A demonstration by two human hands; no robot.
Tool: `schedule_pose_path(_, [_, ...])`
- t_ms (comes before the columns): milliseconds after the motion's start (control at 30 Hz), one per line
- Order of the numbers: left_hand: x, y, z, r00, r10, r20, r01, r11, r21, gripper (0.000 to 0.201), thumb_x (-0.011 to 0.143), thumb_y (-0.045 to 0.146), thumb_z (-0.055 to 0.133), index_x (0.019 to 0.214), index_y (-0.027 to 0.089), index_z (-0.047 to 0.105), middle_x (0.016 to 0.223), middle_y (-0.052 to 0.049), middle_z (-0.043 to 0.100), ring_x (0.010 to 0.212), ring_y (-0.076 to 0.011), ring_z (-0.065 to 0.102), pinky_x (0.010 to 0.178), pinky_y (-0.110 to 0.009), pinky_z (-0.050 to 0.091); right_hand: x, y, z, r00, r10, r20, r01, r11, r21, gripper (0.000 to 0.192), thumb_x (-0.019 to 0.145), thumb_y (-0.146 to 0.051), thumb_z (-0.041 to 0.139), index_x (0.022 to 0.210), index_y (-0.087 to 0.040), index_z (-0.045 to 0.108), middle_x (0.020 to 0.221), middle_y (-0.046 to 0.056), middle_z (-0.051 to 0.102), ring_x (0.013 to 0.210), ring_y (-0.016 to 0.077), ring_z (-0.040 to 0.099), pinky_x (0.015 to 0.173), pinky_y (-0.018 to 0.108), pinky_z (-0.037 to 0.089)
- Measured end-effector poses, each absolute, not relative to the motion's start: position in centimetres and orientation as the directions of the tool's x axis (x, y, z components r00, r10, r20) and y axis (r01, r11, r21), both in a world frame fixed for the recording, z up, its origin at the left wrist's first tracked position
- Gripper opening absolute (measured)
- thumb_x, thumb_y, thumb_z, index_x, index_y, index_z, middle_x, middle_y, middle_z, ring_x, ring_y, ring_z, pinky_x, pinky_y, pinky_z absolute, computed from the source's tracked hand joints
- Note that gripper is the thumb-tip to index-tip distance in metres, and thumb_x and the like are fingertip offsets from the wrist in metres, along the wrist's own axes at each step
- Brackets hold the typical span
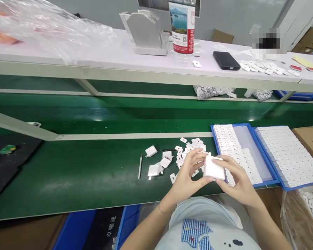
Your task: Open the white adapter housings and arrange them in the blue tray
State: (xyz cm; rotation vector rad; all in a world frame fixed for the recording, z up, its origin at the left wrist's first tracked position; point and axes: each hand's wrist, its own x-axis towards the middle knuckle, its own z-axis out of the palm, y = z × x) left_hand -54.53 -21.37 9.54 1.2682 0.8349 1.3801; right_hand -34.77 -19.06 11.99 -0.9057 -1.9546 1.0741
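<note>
A small white square plastic case (214, 168) is held between both hands, just above the near edge of the green bench. My left hand (189, 175) grips its left side with the thumb at the lower edge and the fingers behind. On its right side, my right hand (237, 178) has its fingers along the top and its thumb below. Loose white plates with slots (179, 148) lie in a heap behind my hands. Several similar white cases (154, 170) rest to the left, beside a thin pen-like tool (140, 166).
To the right, a blue tray (270, 173) holds rows of white pieces; a fuller blue tray (289, 185) adjoins it. A cardboard box (309, 142) stands beyond. On the raised shelf are a bottle (183, 31), a black phone (226, 60) and plastic film (49, 31). A black mat (7, 170) lies far left.
</note>
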Motion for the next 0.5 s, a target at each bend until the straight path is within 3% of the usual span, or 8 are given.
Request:
schedule_pose_path(100, [-53.4, -20.9, 9.5, 0.036, 0.982, 0.186, -0.392, -0.157, 0.906, 0.070, 0.072, 0.037, 0.086, 0.129, 0.031, 0.046, 0.120, -0.007, 0.065, 0.115, -0.0231, 0.064, 0.095, -0.036, 0.055, -34.9, -19.3, 12.0, -0.441, 0.831, 0.338, 0.219, 0.465, -0.858, 0.051, 0.093, -0.028, 0.063, 0.141, -0.038, 0.050, 0.136, 0.007, 0.056, 0.129, 0.0256, 0.051, 0.105, 0.044, 0.047])
schedule_pose_path(233, [-51.7, -20.5, 9.6, -0.056, 0.983, 0.175, -0.495, -0.180, 0.850, 0.069, 0.066, 0.040, 0.090, 0.121, 0.030, 0.048, 0.113, -0.005, 0.068, 0.110, -0.0219, 0.066, 0.089, -0.032, 0.057, -35.9, -19.6, 11.1, -0.318, 0.797, 0.513, 0.148, 0.576, -0.804, 0.039, 0.101, -0.035, 0.047, 0.140, -0.034, 0.050, 0.134, 0.009, 0.052, 0.126, 0.0270, 0.051, 0.098, 0.044, 0.051])
schedule_pose_path(400, [-50.2, -20.7, 10.2, -0.069, 0.986, 0.155, -0.494, -0.169, 0.853, 0.067, 0.066, 0.041, 0.089, 0.117, 0.028, 0.048, 0.109, -0.005, 0.069, 0.106, -0.0225, 0.068, 0.091, -0.035, 0.057, -36.3, -19.8, 10.9, -0.222, 0.730, 0.647, 0.211, 0.683, -0.699, 0.028, 0.102, -0.028, 0.038, 0.120, -0.028, 0.060, 0.119, 0.010, 0.052, 0.110, 0.0266, 0.055, 0.082, 0.042, 0.051])
schedule_pose_path(500, [-49.1, -20.7, 10.5, -0.071, 0.988, 0.141, -0.505, -0.157, 0.849, 0.064, 0.068, 0.040, 0.088, 0.116, 0.028, 0.048, 0.108, -0.005, 0.069, 0.105, -0.0220, 0.069, 0.091, -0.035, 0.057, -36.0, -19.9, 11.3, -0.173, 0.732, 0.659, 0.208, 0.682, -0.702, 0.025, 0.101, -0.025, 0.039, 0.109, -0.026, 0.062, 0.115, 0.010, 0.053, 0.106, 0.0255, 0.055, 0.078, 0.040, 0.050])
